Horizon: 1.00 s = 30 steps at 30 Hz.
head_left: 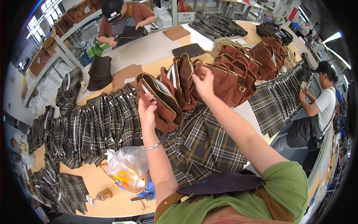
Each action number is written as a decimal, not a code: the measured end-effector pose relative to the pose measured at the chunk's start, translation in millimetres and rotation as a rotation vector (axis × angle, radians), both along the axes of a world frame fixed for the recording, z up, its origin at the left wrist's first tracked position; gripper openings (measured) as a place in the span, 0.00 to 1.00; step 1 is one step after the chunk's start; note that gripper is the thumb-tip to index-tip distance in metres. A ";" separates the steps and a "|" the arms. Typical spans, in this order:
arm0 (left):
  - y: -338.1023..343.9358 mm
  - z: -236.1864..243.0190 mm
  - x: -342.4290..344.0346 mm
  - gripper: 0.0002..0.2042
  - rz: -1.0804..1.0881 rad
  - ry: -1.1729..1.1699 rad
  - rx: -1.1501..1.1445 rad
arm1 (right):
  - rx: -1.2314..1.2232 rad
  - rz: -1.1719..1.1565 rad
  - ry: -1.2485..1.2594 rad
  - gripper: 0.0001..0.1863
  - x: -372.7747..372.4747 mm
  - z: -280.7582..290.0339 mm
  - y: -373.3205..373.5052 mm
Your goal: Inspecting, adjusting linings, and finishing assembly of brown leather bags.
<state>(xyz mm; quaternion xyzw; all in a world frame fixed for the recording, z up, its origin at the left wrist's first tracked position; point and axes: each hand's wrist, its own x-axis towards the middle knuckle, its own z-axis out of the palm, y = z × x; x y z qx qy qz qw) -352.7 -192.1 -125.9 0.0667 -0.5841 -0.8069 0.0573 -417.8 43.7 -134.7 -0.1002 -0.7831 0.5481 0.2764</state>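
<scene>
A brown handbag with a gold zip and a pale lining stands tilted at the middle of the table, its top gaping. My left hand is closed round its left side near the handle. Just behind it is a second open brown handbag. My right hand has its fingers curled in a pinch at that bag's right edge, by the handle; the fingertips are partly hidden. More brown handbags with looped handles crowd to the right of my right hand. Plaid cloth lies beneath my forearms.
Plaid pieces line the left side. Nearby are a plastic-lined bucket and a small bottle. Dark panels are stacked at far left. One person works across the table, another at right.
</scene>
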 end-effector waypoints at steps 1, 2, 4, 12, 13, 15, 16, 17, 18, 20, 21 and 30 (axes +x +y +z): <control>2.0 4.4 -8.3 0.28 -0.005 -0.001 0.007 | 0.039 -0.118 -0.106 0.36 -10.8 -1.7 15.0; 5.6 9.3 -16.9 0.29 -0.047 0.021 -0.034 | -0.013 -0.115 -0.246 0.41 -25.1 -9.2 30.8; 7.6 15.1 -31.5 0.30 -0.111 0.049 -0.079 | -0.179 0.016 -0.322 0.38 -31.2 -9.2 29.0; 35.7 20.9 -80.9 0.21 -0.164 -0.240 -0.196 | -0.252 0.628 -0.371 0.13 -29.5 12.9 -12.8; 44.0 29.3 -76.6 0.21 -0.121 -0.198 -0.176 | -0.193 0.673 -0.326 0.11 -30.5 3.9 -16.2; 48.1 20.6 -82.0 0.20 -0.077 -0.174 -0.219 | -0.174 0.725 -0.325 0.11 -26.9 0.8 -24.7; 45.8 17.3 -84.1 0.20 -0.077 -0.177 -0.222 | -0.139 0.723 -0.291 0.10 -23.2 2.0 -28.3; 42.2 14.2 -86.1 0.19 -0.086 -0.170 -0.116 | -0.143 0.723 -0.293 0.10 -20.2 3.4 -32.1; 43.5 15.9 -87.2 0.18 -0.106 -0.164 -0.007 | -0.102 0.740 -0.258 0.11 -16.9 5.0 -31.3; 46.1 18.5 -85.1 0.16 -0.136 -0.173 0.068 | 0.058 0.760 -0.160 0.14 -8.4 5.0 -30.6; 51.5 24.0 -84.4 0.14 -0.164 -0.172 0.146 | 0.098 0.804 -0.081 0.18 -6.9 -0.2 -26.2; 21.8 4.1 -65.9 0.13 -0.099 -0.196 0.170 | 0.794 0.245 0.047 0.29 10.7 32.2 67.1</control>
